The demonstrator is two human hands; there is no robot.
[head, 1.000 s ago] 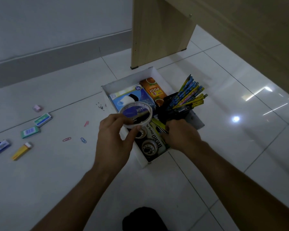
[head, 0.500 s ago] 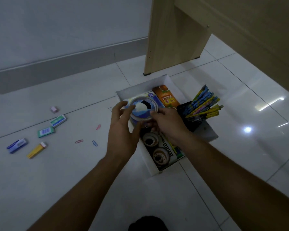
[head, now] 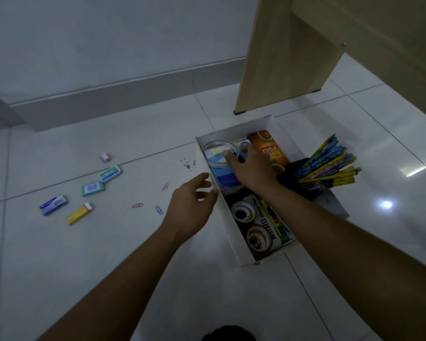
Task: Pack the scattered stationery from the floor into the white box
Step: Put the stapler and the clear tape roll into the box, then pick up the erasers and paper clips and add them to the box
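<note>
Tape roll (head: 214, 162) in right hand (head: 253, 171) fills far-left corner of white box (head: 231, 133).

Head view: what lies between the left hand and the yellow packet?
In the head view, two paper clips lie there: a red clip and, nearer the left hand, a blue clip.

Dim, bluish light throughout. Two bright glare patches shine on the glossy floor (head: 386, 204) at right. Shadows are faint and soft. Straight lines bow toward the edges; fine detail looks slightly blurred.
</note>
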